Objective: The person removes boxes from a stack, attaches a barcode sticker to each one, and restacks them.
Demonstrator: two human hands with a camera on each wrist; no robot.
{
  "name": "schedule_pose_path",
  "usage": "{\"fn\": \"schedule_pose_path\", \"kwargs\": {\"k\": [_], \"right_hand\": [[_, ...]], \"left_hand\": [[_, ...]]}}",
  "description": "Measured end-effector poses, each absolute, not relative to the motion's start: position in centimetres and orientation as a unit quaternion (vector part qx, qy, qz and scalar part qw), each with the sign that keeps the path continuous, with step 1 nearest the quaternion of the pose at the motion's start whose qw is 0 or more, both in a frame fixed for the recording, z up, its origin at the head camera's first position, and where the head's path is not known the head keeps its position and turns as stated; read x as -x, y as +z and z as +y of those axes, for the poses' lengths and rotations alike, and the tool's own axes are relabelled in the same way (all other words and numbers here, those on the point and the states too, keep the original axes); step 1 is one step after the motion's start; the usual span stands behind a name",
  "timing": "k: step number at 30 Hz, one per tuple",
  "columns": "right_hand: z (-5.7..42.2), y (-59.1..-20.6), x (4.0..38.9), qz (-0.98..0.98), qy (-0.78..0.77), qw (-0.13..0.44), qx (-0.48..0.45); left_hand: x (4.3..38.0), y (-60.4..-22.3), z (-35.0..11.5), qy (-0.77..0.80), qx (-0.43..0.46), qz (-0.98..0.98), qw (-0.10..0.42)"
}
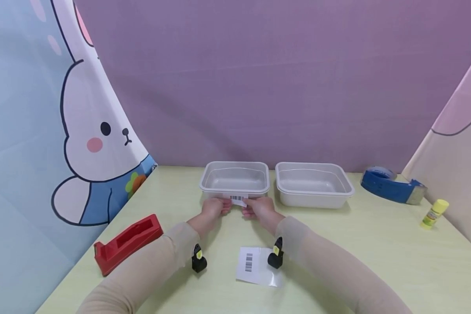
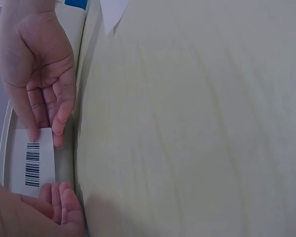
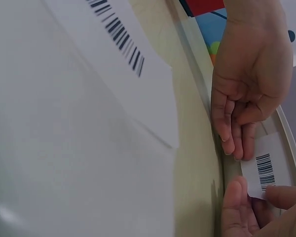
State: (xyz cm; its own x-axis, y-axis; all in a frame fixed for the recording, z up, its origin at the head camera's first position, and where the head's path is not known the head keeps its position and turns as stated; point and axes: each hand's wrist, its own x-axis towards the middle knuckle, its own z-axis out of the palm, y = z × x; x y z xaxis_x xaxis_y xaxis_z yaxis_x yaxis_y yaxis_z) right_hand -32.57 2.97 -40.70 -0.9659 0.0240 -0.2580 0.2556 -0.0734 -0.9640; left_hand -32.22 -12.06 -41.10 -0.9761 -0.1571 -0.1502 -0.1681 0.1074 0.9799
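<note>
At the near side of the pale yellow table (image 1: 377, 270), we see two beige sleeves (image 1: 141, 270) reaching forward, with a small black device (image 1: 198, 259) at each wrist. Below and between the forearms lies a white sheet (image 1: 257, 267), part of it glossy, bearing a printed barcode. To the left, a red tape dispenser (image 1: 129, 244) sits slantwise near the table's edge. Farther in, we find both hands at a white barcode label (image 1: 237, 198), which lies against the front of the left tray (image 1: 235, 185), just under its rim. The right hand (image 1: 262, 208) pinches the label's right end, thumb on its face and fingers behind; the left hand (image 1: 213, 207) has its fingers loosely extended, the tips at the other end. Well off to the right, a yellow glue stick (image 1: 433, 214) stands near the table's side. Beside the left tray, a narrow gap apart, we see the right tray (image 1: 314, 200), and beyond it, to the right, a blue tape dispenser (image 1: 388, 187). Behind everything hangs a purple cloth (image 1: 278, 87), meeting a printed rabbit (image 1: 98, 122) at left.
</note>
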Motion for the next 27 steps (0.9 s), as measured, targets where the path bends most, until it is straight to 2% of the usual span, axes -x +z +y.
{"fn": "schedule_pose_path", "kwargs": {"k": [11,22,27], "right_hand": [[3.2,-40.9,32.6,0.674,-0.727,0.084,-0.100],[3.1,-41.0,32.5,0.676,-0.725,0.085,-0.100],[3.2,-41.0,32.5,0.675,-0.726,0.087,-0.103]], "left_hand": [[32.3,-40.6,-11.2,0.679,0.046,0.733,0.010],[32.5,-41.5,-10.9,0.660,0.082,0.746,0.036],[32.6,-41.2,-10.7,0.674,0.055,0.736,0.028]]}}
